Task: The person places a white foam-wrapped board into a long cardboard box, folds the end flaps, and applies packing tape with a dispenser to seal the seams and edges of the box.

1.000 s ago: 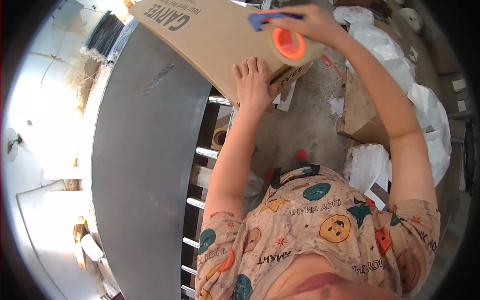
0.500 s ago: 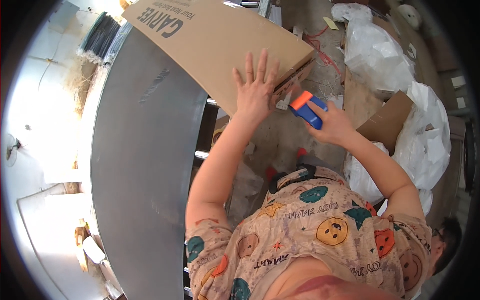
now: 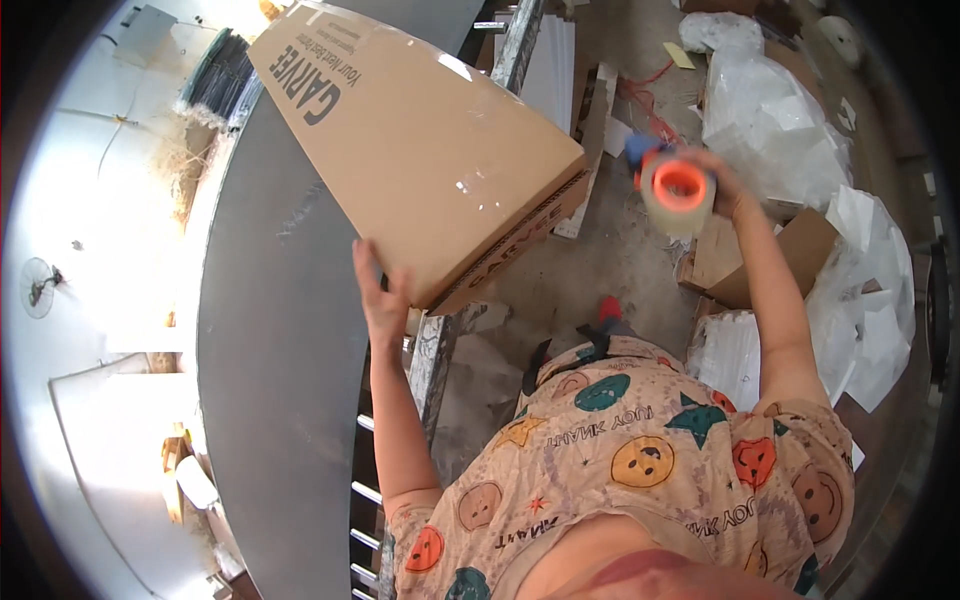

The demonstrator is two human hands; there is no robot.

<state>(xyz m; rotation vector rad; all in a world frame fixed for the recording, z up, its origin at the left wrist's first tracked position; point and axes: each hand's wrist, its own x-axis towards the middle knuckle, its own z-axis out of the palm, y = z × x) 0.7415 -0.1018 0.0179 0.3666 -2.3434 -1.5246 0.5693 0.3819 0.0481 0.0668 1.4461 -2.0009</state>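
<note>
cardboard box [image 3: 420, 160] touched by left hand [image 3: 380, 295]; right hand [image 3: 715, 185] apparently grips tape dispenser [image 3: 675, 190]

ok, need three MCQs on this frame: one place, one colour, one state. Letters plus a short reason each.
1. Where does the long cardboard box rest?
A. on the grey tabletop
B. on the concrete floor
C. on the person's lap

2. What colour is the core of the tape roll?
A. green
B. orange
C. black

3. What is the right hand doing?
A. pressing flat on the box
B. hanging empty
C. holding the tape dispenser up, clear of the box

Answers:
1 A: the box lies across the grey top, its near end overhanging the edge, where the left hand touches its corner.
2 B: the inner ring is bright orange.
3 C: the fingers wrap the dispenser, with a gap between it and the box.
</note>
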